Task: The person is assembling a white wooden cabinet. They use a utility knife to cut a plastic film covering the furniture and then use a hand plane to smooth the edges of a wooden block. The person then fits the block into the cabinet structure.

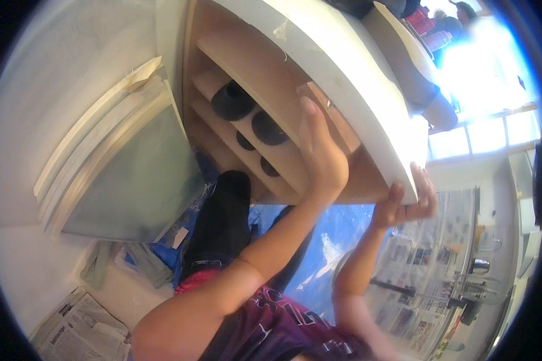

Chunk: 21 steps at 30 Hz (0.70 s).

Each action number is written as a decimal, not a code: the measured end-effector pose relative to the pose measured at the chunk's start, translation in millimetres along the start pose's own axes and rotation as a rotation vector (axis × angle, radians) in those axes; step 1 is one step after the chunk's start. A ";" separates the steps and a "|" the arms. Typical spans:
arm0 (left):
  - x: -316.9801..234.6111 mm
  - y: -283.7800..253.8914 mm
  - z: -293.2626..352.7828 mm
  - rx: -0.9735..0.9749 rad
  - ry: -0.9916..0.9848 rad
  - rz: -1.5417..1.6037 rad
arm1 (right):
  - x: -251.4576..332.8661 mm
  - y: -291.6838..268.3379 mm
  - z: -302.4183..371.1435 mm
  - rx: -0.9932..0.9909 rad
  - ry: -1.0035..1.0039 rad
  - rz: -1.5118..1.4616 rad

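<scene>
Overhead is a white-edged panel [367,90], tilted, with a brown wooden underside. My left hand [326,159] reaches up beneath it and closes on a small wooden block [330,117] lying along that underside. The thumb stretches along the block, and the other fingers are mostly hidden. My right hand [406,201] grips the panel's near right corner, with the thumb below and the fingers round the outer edge. Left of my left hand, brown wooden slats [253,135] run across the inside, with several black round shapes [270,127] between them.
Flat panels with pale edges [120,174] lean against the wall at left. Newspaper [81,328] and grey cloths [144,265] lie on the floor. Blue sheeting [343,231] spreads below me. Sheets of newsprint [430,259] and a bright window [485,135] are at right.
</scene>
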State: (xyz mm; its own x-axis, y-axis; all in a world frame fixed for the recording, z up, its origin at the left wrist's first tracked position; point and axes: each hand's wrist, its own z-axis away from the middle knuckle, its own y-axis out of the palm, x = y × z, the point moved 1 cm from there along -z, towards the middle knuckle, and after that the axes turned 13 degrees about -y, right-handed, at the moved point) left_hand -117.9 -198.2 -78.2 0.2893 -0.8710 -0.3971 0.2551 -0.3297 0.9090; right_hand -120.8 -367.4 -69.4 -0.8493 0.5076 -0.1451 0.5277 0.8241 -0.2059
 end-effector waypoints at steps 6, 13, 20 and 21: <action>-3.4 5.4 2.6 -0.131 -0.017 -0.081 | 4.3 -7.6 5.0 0.059 0.138 0.160; -4.8 12.1 -4.5 -0.214 0.040 -0.115 | -3.5 -6.1 5.6 0.037 0.054 0.193; -11.3 9.6 -23.6 -0.269 0.084 -0.066 | -1.5 3.1 3.4 -0.022 0.103 0.222; -12.5 10.9 -25.0 -0.278 0.092 -0.044 | 1.5 6.3 0.7 -0.018 0.105 0.231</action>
State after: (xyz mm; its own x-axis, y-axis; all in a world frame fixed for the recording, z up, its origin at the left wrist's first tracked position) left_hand -95.8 -181.8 -66.5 0.3514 -0.8174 -0.4566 0.5082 -0.2430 0.8262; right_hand -118.8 -361.6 -71.6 -0.7037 0.7054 -0.0847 0.7083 0.6872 -0.1614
